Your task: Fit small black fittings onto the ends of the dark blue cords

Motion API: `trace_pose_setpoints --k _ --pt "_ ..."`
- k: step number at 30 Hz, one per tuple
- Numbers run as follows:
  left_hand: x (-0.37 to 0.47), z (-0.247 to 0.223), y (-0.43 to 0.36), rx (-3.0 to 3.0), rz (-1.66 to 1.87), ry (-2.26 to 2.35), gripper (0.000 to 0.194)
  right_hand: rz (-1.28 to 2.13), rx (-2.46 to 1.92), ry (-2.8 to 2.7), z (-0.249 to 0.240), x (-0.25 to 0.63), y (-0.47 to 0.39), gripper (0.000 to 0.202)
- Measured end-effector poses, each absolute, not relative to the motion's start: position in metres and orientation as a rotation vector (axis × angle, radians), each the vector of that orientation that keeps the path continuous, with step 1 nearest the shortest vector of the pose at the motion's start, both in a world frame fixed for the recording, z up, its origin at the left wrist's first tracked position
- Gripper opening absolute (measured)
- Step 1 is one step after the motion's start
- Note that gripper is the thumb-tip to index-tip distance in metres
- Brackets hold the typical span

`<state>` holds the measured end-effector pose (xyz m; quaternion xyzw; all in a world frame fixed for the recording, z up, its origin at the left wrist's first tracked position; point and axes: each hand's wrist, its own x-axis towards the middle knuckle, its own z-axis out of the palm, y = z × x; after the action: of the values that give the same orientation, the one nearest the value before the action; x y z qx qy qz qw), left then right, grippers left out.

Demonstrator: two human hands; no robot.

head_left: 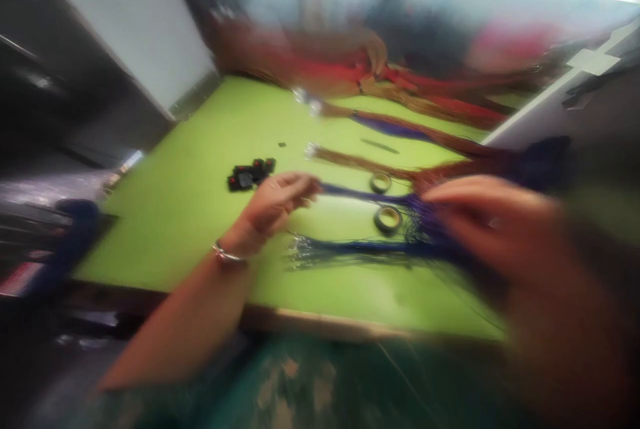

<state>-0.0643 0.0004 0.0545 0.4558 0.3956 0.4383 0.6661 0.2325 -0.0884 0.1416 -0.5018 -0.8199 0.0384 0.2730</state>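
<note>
My left hand (283, 199), with a bangle at the wrist, is closed in a pinch at the left end of a bundle of blue wires (367, 195). The bundle runs across to my right hand (500, 229), which is blurred; its fingers look curled together on the wires. Beneath that hand the blue strands spread into a loose tangle. Two rolls of tape, one dark roll (388, 219) and one smaller roll (381, 182), lie beside the bundle. Nearer me lies another blue wire bundle (360, 247) with shiny ends at its left.
On the green tabletop (170, 215) sit black connector-like pieces (249, 174) left of my left hand. Brown wire bundles (360, 161) and red wires (330, 72) stretch along the far side. A thin dark strip (379, 146) lies between bundles. A pale panel (125, 22) stands at left.
</note>
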Motion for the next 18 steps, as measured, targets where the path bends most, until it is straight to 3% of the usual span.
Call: trace_pose_setpoints --k 5,8,18 --pt "-0.118 0.058 0.025 1.101 1.519 1.243 0.025 0.245 -1.390 -2.807 0.075 0.152 -0.053 0.013" --pt "-0.157 0.052 0.040 1.102 1.669 1.558 0.020 0.350 -1.386 -2.878 0.051 0.146 -0.043 0.017" --pt "-0.126 0.029 0.034 2.120 0.749 1.781 0.021 0.583 -1.556 -2.597 0.068 0.143 -0.040 0.019"
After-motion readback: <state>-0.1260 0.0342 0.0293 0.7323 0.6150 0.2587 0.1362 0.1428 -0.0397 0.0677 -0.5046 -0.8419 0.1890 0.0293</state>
